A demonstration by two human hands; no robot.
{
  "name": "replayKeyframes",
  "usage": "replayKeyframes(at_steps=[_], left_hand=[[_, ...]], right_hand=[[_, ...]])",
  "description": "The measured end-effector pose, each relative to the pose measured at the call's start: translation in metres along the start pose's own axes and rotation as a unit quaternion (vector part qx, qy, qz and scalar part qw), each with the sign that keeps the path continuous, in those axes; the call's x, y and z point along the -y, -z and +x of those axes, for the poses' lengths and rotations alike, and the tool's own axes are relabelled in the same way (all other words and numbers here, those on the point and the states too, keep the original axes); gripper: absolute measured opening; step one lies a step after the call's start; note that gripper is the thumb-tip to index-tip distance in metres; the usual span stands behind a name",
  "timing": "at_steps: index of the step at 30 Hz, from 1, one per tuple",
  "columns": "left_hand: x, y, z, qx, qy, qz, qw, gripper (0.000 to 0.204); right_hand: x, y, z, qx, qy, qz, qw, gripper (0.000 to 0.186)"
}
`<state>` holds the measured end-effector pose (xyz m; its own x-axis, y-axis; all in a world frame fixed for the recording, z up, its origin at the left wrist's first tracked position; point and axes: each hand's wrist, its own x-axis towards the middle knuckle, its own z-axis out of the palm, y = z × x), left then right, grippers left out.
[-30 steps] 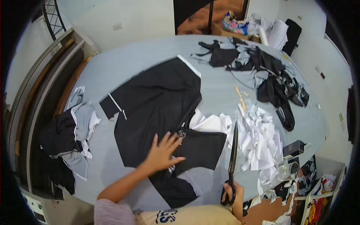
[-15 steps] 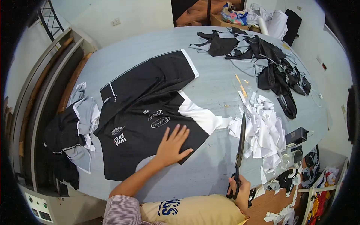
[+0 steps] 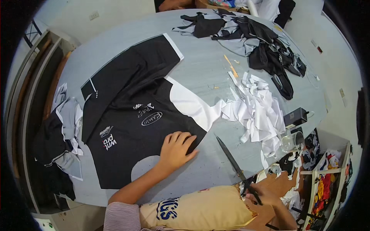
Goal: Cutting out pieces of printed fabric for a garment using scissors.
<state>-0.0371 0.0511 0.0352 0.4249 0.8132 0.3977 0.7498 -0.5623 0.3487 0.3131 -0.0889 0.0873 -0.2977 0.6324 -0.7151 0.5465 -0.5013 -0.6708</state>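
A black fabric garment panel (image 3: pixel 123 96) with white printed logos and a curved cut-out lies on the grey table (image 3: pixel 210 154). My left hand (image 3: pixel 175 152) rests on its lower right part, fingers apart and slightly curled. A white fabric piece (image 3: pixel 189 100) lies beside the panel's right side. My right hand (image 3: pixel 262 196) grips large black scissors (image 3: pixel 233 161) at the table's near edge, blades pointing up and left across the table, just short of the panel's right corner.
Dark and grey scraps (image 3: pixel 262 32) lie far right, white scraps (image 3: pixel 256 107) nearer. A black device (image 3: pixel 295 117) and a glass jar (image 3: pixel 293 141) sit on the right edge. More fabric (image 3: pixel 58 142) lies left, beside slotted shelving (image 3: pixel 29 115); a scrap-filled rack (image 3: pixel 323 192) stands lower right.
The panel has been spread out, showing its logos and more white fabric. My right hand has moved right, tilting the scissors leftward from upright. My left hand has stayed on the panel.
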Motion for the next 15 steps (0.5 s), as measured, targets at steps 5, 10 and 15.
replayKeyframes(at_steps=[5,10,15], left_hand=[[-0.016,-0.038,0.015,-0.080,0.021,0.098,0.992,0.018],[-0.014,-0.042,0.015,-0.136,0.018,0.086,0.987,0.013],[-0.020,-0.028,-0.001,-0.128,-0.006,0.055,0.990,0.016]], right_hand=[[0.032,0.026,0.015,0.066,0.004,-0.056,0.996,0.040],[0.031,0.046,0.032,0.139,0.031,-0.122,0.982,0.041],[0.043,0.044,0.038,0.164,0.011,-0.114,0.980,0.039]])
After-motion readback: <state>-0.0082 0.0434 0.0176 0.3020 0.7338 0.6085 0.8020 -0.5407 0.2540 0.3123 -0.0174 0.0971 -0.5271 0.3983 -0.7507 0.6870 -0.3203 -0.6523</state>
